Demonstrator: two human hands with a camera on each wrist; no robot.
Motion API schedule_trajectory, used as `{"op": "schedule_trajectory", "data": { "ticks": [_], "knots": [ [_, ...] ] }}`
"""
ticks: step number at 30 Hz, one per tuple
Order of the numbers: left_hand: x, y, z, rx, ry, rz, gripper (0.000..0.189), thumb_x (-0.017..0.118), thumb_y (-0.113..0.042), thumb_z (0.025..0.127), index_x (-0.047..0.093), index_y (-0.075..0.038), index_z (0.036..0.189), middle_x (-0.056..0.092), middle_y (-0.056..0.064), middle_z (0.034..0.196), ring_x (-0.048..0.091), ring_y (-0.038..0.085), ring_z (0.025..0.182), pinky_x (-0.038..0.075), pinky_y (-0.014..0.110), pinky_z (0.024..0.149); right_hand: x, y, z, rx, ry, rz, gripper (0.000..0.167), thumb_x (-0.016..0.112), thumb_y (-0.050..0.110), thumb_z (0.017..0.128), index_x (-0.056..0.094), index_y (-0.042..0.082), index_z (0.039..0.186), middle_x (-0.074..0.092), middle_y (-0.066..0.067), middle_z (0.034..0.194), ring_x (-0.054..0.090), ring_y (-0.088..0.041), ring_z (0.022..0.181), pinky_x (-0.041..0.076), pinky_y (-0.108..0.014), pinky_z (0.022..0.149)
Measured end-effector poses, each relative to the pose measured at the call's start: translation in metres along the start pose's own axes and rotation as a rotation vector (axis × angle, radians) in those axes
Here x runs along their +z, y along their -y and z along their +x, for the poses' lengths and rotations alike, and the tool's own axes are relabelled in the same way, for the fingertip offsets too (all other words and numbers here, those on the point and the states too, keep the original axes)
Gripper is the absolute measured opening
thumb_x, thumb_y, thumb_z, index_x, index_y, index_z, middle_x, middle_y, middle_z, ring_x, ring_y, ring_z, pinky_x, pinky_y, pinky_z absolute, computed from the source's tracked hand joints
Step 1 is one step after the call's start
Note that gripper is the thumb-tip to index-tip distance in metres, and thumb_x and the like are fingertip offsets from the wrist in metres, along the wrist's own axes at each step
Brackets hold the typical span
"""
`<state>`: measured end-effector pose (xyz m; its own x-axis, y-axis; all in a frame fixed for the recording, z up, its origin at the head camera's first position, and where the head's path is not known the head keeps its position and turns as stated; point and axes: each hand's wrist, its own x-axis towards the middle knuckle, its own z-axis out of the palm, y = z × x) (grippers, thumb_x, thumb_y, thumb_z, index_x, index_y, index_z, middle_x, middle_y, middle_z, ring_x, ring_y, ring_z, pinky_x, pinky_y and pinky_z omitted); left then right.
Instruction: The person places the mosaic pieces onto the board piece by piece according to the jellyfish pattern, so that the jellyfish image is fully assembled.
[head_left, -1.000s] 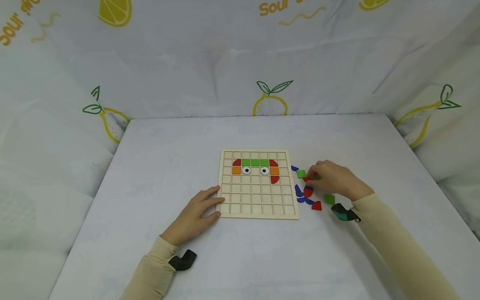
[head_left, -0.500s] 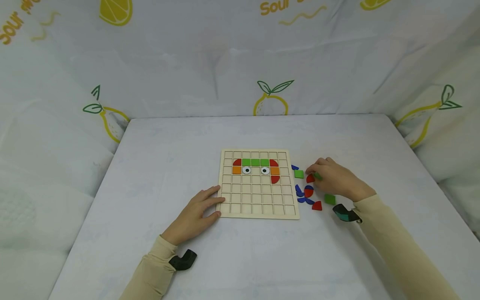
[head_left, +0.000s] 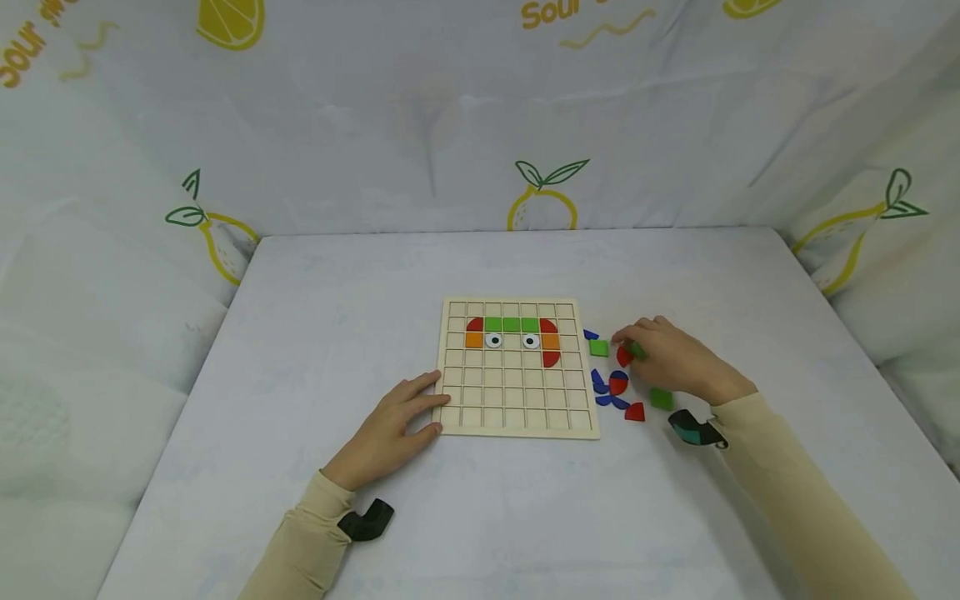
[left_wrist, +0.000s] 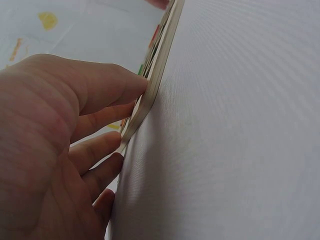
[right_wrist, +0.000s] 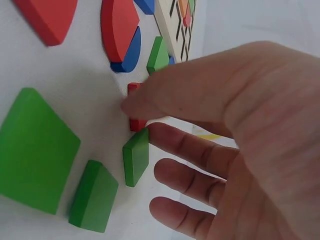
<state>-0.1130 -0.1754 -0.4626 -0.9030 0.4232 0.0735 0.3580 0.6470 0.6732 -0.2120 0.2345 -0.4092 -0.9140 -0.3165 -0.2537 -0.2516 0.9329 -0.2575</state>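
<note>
A square wooden grid board lies on the table, bearing red, green and orange pieces and two eye pieces. My left hand rests at its left edge, fingers spread; in the left wrist view the thumb touches the board's side. My right hand is low over loose pieces right of the board. In the right wrist view its thumb overlaps a red piece, and a fingertip meets a small green piece. The other fingers are relaxed, and the index finger is hidden behind the thumb.
Several blue pieces, a red quarter piece and a green square lie between the board and the right wrist. Another green square is beside the board's right edge. A lemon-print cloth hangs behind the table.
My right hand has shifted slightly right, leaving more of the red piece under it in sight; that piece has turned. The nearby green square has slid a little toward the board. My left hand stays put.
</note>
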Motion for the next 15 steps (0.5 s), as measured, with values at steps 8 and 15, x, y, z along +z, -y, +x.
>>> {"op": "schedule_trajectory", "data": {
  "ticks": [8,15],
  "knots": [
    [-0.0009,-0.0002,-0.0007,-0.005,-0.007,0.007,0.040,0.072,-0.016,0.094,0.066,-0.012,0.133,0.040,0.006,0.162,0.036,0.032,0.151,0.024,0.053,0.128,0.0002,0.0025,0.0016,-0.046,-0.003,-0.008,0.031,0.070,0.006,0.090,0.072,0.006,0.120,0.065,-0.015,0.118,0.054,-0.031,0.105,0.057,-0.050,0.092],
    [-0.0006,-0.0006,-0.0003,0.003,-0.003,-0.002,0.040,0.071,-0.016,0.094,0.066,-0.011,0.133,0.040,0.007,0.162,0.036,0.032,0.151,0.023,0.053,0.128,0.0002,0.0029,0.0031,-0.064,-0.055,-0.030,0.026,0.070,0.008,0.092,0.070,0.006,0.119,0.065,-0.015,0.117,0.052,-0.032,0.108,0.056,-0.052,0.094]
  ]
}}
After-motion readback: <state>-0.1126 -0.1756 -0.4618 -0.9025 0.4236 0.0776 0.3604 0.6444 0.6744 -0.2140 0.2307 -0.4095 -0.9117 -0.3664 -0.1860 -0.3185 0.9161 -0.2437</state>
